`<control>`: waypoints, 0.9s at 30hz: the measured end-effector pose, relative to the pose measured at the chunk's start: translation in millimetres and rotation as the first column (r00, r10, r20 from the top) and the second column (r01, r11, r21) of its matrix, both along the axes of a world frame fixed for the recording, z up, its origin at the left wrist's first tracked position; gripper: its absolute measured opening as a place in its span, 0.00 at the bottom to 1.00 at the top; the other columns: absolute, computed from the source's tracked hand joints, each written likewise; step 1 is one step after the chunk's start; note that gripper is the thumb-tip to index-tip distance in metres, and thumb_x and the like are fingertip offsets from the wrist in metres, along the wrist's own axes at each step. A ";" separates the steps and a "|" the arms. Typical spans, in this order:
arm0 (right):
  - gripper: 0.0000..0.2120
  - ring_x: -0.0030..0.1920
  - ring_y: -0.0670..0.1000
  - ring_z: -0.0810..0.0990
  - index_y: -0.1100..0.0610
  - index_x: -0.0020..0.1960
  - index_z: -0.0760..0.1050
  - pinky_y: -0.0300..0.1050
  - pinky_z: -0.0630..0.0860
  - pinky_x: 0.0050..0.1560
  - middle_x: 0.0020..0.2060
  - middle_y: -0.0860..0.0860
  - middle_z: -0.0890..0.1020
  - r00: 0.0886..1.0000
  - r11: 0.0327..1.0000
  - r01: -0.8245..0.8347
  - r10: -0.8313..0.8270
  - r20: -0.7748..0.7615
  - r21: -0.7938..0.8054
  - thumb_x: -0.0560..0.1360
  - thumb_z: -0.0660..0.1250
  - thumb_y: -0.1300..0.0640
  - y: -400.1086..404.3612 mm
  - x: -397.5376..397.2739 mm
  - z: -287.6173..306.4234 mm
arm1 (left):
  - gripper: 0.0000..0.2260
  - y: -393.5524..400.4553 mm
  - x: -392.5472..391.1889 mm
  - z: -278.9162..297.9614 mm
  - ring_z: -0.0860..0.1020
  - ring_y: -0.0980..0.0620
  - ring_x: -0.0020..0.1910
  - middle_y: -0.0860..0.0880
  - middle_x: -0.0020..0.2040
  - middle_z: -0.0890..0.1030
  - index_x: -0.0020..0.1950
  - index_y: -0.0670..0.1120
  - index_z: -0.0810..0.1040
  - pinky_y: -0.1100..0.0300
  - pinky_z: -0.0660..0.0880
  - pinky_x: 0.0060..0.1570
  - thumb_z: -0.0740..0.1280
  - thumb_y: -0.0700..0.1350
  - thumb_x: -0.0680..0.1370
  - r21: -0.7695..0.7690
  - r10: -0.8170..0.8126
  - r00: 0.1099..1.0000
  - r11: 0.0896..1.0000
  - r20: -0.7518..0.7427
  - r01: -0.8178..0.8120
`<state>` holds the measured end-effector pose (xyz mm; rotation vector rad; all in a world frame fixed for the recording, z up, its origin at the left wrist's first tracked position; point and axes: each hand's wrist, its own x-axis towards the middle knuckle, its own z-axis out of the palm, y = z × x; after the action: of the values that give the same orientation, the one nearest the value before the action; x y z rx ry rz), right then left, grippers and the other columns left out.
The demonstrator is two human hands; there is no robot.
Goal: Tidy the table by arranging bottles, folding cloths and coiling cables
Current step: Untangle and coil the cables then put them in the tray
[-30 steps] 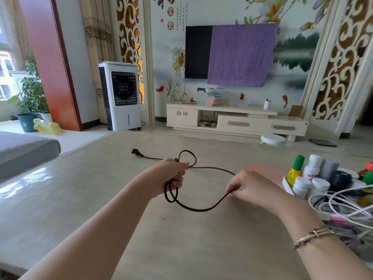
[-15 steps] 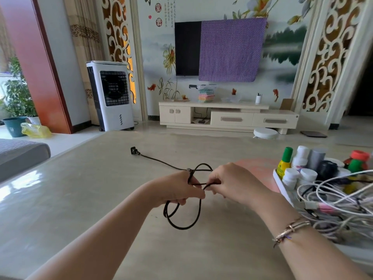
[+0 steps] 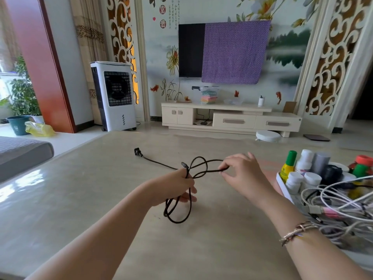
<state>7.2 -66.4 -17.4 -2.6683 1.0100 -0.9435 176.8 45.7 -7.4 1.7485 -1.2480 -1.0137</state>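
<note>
A thin black cable point(image 3: 198, 164) is partly coiled above the beige table point(image 3: 80, 199). My left hand point(image 3: 177, 185) grips the gathered loops, which hang below it down to the tabletop. My right hand point(image 3: 241, 174) pinches a strand of the same cable a little to the right of the left hand. The cable's plug point(image 3: 137, 152) lies on the table farther back, its lead running to my left hand. Several small bottles point(image 3: 302, 168) stand in a white tray point(image 3: 282, 185) at the right.
A tangle of white and grey cables point(image 3: 343, 207) is piled at the right edge, over the tray's near end. A grey cushion point(image 3: 22, 150) lies beyond the table's left edge. Behind the table are a TV cabinet point(image 3: 230, 118) and an air cooler point(image 3: 115, 96).
My right hand brought a strand to the left hand, then drew away to the right again, pinching the cable. The coil in my left hand gained a loop.
</note>
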 end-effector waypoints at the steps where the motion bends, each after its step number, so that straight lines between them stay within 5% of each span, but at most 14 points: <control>1: 0.03 0.61 0.46 0.73 0.52 0.47 0.81 0.47 0.51 0.73 0.50 0.46 0.81 1.000 1.000 0.019 -0.019 0.022 -0.008 0.74 0.70 0.57 -2.3 -1.0 -0.8 | 0.03 2.1 1.4 3.9 0.82 0.47 0.40 0.47 0.40 0.77 0.49 0.42 0.69 0.55 0.79 0.46 0.57 0.39 0.82 0.002 -0.004 0.991 1.000 -0.134 0.004; 5: 0.01 0.41 0.42 0.77 0.51 0.45 0.80 0.30 0.66 0.46 0.42 0.42 0.82 0.989 0.999 -0.005 -0.002 0.146 0.045 0.73 0.71 0.57 -1.9 -3.3 -2.2 | 0.04 7.1 6.3 15.3 0.69 0.56 0.25 0.52 0.27 0.69 0.47 0.44 0.69 0.58 0.79 0.33 0.60 0.40 0.82 -0.070 0.008 0.934 0.997 -0.357 -0.035; 10: 0.06 0.31 0.42 0.79 0.54 0.38 0.79 0.36 0.73 0.36 0.30 0.46 0.83 0.941 0.940 -0.120 0.005 0.338 0.320 0.71 0.73 0.55 4.9 4.3 1.3 | 0.06 4.1 9.4 14.1 0.64 0.57 0.24 0.53 0.29 0.66 0.45 0.45 0.68 0.61 0.68 0.30 0.60 0.43 0.82 -0.232 0.151 0.959 0.950 -0.241 -0.208; 14: 0.06 0.26 0.50 0.79 0.60 0.39 0.77 0.40 0.77 0.28 0.29 0.57 0.84 0.832 0.749 -0.384 0.027 0.554 0.539 0.73 0.72 0.61 15.0 10.8 8.3 | 0.06 1.7 9.0 12.7 0.63 0.57 0.23 0.52 0.30 0.65 0.45 0.44 0.69 0.62 0.67 0.29 0.60 0.42 0.82 -0.302 0.161 0.950 0.922 -0.269 -0.241; 22: 0.07 0.23 0.46 0.73 0.61 0.41 0.80 0.37 0.71 0.23 0.27 0.50 0.80 0.715 0.784 -0.408 -0.045 0.698 0.468 0.74 0.71 0.58 20.6 8.9 17.7 | 0.07 0.1 8.3 6.4 0.64 0.56 0.25 0.53 0.28 0.65 0.47 0.42 0.72 0.62 0.67 0.29 0.60 0.44 0.82 -0.292 0.053 0.979 0.950 -0.197 -0.110; 27: 0.11 0.28 0.43 0.72 0.53 0.39 0.83 0.36 0.72 0.28 0.33 0.45 0.80 0.618 0.612 -0.608 -0.036 0.786 0.506 0.64 0.74 0.46 23.2 4.1 26.1 | 0.13 -0.5 2.9 1.3 0.70 0.56 0.28 0.53 0.38 0.73 0.51 0.46 0.77 0.63 0.71 0.32 0.75 0.50 0.72 -0.312 0.017 0.998 0.950 0.053 0.000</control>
<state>11.3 -43.2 8.7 -1.4351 0.4889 -1.0625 179.7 45.2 -6.1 1.5414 -1.3530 -0.7204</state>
